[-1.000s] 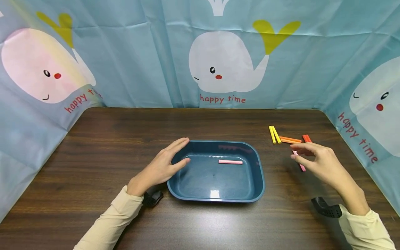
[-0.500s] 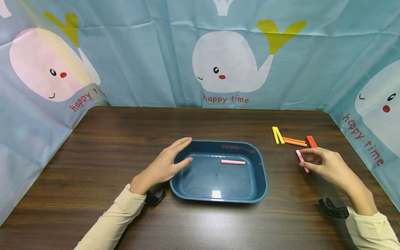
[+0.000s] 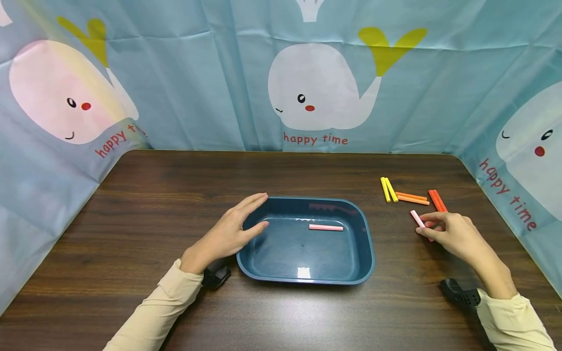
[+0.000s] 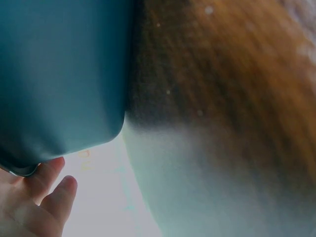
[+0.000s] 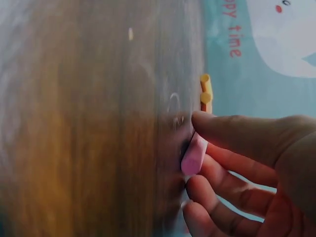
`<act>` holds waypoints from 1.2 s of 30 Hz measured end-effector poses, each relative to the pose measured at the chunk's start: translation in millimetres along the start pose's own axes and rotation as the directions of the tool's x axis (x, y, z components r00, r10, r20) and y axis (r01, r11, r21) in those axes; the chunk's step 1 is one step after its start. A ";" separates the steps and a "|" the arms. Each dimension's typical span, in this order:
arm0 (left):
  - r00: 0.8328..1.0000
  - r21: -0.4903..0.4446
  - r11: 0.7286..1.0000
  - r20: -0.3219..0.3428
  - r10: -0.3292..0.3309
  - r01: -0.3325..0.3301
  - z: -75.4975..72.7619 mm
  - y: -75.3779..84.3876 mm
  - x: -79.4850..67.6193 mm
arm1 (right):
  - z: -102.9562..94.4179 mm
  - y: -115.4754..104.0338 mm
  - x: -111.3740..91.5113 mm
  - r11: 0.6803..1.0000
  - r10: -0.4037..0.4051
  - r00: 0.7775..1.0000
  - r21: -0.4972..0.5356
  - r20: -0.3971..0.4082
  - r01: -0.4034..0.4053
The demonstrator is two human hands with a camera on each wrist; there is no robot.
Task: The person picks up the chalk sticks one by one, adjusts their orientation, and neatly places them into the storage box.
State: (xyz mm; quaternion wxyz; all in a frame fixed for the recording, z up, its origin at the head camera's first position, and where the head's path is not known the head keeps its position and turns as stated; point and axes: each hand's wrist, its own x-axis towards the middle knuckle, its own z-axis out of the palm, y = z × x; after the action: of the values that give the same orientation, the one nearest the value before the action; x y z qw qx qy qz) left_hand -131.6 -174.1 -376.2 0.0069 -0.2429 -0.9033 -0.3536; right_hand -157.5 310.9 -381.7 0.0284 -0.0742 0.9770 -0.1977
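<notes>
A blue plastic tray [image 3: 302, 281] stands on the table, with one pink chalk stick [image 3: 326, 227] lying inside. My left hand [image 3: 226, 234] rests at the tray's left rim, its fingers fairly straight and the thumb reaching over the edge; in the left wrist view, fingertips [image 4: 61, 195] show beside the tray's corner. To the right of the tray, my right hand [image 3: 456, 236] pinches a second pink chalk stick [image 3: 417, 218] between thumb and fingers. The right wrist view shows that pink chalk's near end [image 5: 193, 160] under the thumb. Part of it is hidden by the fingers.
Two yellow chalk sticks [image 3: 386, 190], two orange ones [image 3: 412, 198] and red ones [image 3: 437, 200] lie behind my right hand. A blue curtain with whales [image 3: 322, 87] hangs along the table's back edge. Each wrist wears a black device [image 3: 458, 292].
My right hand has come down and closed its thumb and fingers on the pink chalk, whose far end has shifted slightly left. The left hand stays at the tray's rim.
</notes>
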 end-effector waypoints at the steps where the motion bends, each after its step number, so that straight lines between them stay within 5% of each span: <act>1: 1.000 0.000 1.000 -0.001 0.002 -0.002 0.2 -0.3 0.0 | 0.6 -0.2 0.1 1.000 -0.004 1.000 -0.004 -0.008 0.004; 13: 1.000 -0.003 1.000 -0.009 0.010 -0.010 1.2 -0.8 0.4 | 0.2 -6.2 -1.8 0.999 -0.036 0.999 -0.021 -0.021 0.036; 36: 1.000 -0.007 1.000 0.003 0.001 -0.001 0.4 -0.7 0.5 | -8.0 -48.7 -11.3 0.983 -0.157 0.974 0.071 -0.166 0.170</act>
State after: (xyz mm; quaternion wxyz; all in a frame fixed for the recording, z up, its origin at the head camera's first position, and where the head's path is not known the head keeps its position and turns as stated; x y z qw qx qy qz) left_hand -132.3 -174.2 -376.8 0.0051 -0.2437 -0.9020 -0.3563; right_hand -140.5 271.3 -355.1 -0.0632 -0.1372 0.9575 -0.2458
